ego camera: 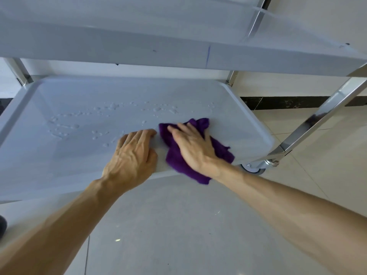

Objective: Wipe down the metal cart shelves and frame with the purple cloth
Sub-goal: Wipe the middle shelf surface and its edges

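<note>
The purple cloth (198,151) lies flattened under the open right hand (190,145) on the lower shelf (79,135); the left hand (133,155) rests flat beside it, fingertips hard to make out.

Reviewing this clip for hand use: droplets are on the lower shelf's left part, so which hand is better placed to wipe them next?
The right hand: it already presses the purple cloth flat on the lower shelf, and the droplets lie just to its left. The left hand rests bare on the shelf's front edge, holding no cloth.
</note>
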